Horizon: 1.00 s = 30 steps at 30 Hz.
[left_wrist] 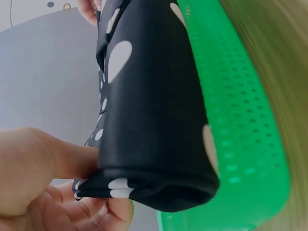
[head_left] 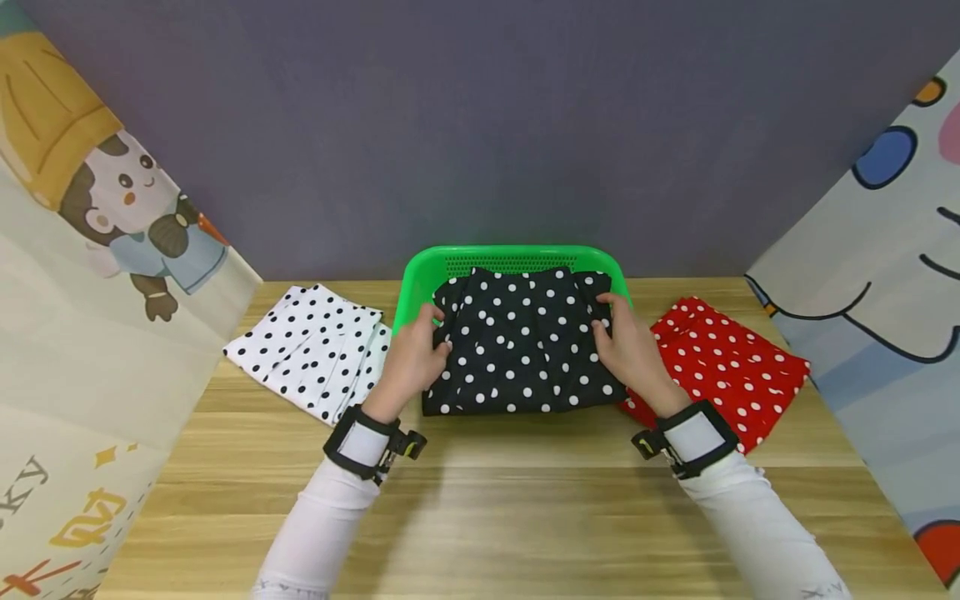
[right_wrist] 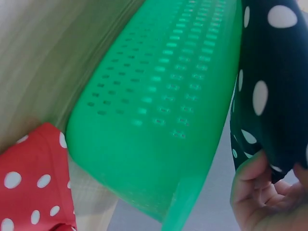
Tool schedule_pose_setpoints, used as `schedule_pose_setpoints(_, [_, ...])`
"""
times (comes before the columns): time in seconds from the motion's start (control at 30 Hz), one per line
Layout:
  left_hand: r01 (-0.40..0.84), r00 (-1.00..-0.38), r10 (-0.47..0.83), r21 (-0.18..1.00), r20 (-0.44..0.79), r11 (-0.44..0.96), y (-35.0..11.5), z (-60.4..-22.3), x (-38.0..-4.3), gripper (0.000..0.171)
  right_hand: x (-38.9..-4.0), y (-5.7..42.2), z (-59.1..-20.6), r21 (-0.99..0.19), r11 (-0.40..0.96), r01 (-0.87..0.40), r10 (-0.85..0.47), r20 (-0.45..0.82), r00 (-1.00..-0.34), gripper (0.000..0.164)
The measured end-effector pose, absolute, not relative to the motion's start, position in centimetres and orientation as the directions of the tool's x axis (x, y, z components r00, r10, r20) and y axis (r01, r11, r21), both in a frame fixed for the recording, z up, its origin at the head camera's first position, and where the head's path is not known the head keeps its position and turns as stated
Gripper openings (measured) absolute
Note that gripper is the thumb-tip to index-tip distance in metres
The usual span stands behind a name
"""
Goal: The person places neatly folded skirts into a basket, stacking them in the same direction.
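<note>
The left hand (head_left: 412,355) pinched one side of the black dotted cloth (head_left: 525,342), with thumb and fingers close together on the folded edge; the right hand (head_left: 634,350) pinched the other side in the same way; holding both ends probably kept the cloth wide and stopped its folds from flopping open; the cloth was over the green basket (head_left: 411,292), hiding the near rim in the head view; I could not tell if it rested on anything inside; the basket was on the wooden table (head_left: 525,517); a white dotted cloth (head_left: 307,354) lay to its left and a red dotted cloth (head_left: 723,358) to its right, maybe to leave the middle for the basket.
</note>
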<state>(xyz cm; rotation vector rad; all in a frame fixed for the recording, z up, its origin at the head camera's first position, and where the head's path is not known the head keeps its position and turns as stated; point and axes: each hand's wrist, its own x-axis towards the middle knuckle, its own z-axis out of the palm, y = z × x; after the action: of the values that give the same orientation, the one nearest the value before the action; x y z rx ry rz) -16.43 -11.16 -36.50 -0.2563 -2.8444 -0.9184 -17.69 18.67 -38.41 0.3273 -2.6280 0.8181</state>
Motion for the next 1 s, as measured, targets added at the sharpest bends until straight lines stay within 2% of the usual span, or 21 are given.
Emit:
schedule_pose_setpoints(0.23, [0.211, -0.976, 0.143, 0.547, 0.165, 0.810, -11.2, -35.9, -18.2, 0.039, -19.5, 18.7, -38.1, -0.494, 0.797, -0.349, -0.134, 0.418, -0.898, 0.037])
schedule_pose_setpoints(0.77, [0.189, -0.982, 0.151, 0.486, 0.116, 0.853, -10.9, -34.1, -21.9, 0.037, -22.8, 18.3, -37.1, -0.487, 0.811, -0.325, -0.140, 0.377, -0.916, 0.037])
schedule_pose_setpoints(1.0, [0.134, -0.991, 0.120, 0.448, 0.060, 0.884, -10.2, -33.8, -23.2, 0.036, -23.9, 18.4, -36.7, -0.499, 0.825, -0.267, -0.131, 0.290, -0.948, 0.039])
